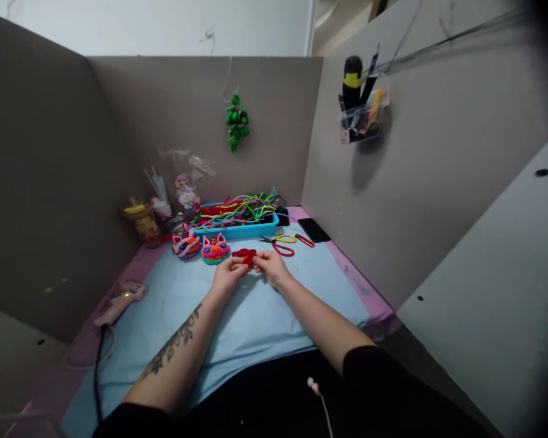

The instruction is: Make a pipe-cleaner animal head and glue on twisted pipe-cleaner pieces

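Note:
My left hand and my right hand meet over the light blue mat. Both pinch a small red fuzzy piece, a shape made of pipe cleaner, with the fingers closed on its near edge. Just left of it lie two finished fuzzy animal faces, one pink and white, one pink and teal. Behind them a blue tray holds several coloured pipe cleaners.
Scissors with yellow and red handles and a black phone lie right of the tray. A pink glue gun with its cable rests at the left. Grey partition walls enclose the desk; a green ornament hangs at the back.

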The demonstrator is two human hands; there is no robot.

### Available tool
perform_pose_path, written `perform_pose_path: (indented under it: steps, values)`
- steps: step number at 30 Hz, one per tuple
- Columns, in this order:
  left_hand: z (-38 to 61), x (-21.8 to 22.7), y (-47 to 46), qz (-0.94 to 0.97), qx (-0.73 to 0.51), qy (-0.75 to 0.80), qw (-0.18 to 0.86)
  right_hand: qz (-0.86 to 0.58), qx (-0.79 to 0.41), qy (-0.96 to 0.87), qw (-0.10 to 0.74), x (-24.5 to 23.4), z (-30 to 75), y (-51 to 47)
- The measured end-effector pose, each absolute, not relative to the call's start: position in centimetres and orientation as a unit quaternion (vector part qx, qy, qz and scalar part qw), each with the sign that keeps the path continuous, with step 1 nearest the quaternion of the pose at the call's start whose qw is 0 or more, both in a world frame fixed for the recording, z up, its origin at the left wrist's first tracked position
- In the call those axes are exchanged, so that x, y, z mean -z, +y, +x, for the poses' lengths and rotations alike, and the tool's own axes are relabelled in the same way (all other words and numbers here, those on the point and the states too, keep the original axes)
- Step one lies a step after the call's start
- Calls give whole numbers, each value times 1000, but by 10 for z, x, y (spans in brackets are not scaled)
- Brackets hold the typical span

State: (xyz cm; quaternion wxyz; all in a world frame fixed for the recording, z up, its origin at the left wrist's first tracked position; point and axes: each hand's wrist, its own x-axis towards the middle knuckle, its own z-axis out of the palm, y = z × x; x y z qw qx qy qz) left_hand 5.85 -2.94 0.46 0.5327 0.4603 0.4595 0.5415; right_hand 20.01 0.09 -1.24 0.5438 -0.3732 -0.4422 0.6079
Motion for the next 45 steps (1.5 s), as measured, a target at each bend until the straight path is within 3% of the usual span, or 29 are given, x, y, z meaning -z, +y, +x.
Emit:
perform_pose_path:
  steps: [8,16,26,34,45]
  values:
    - [69,5,-28,381,-597,447,547,-374,-612,-407,566,9,191,-6]
    - [65,1,-32,420,-539,456,570,-422,-569,-448,545,12,196,-1]
    - [41,-14,-28,590,-441,497,458,-406,-523,-607,440,-1,206,-14]
    - [39,-18,-32,652,-380,502,422,-421,-505,-633,408,4,208,-10]
    - [40,-11,-28,672,-396,508,365,-413,-467,-667,408,9,207,-7]
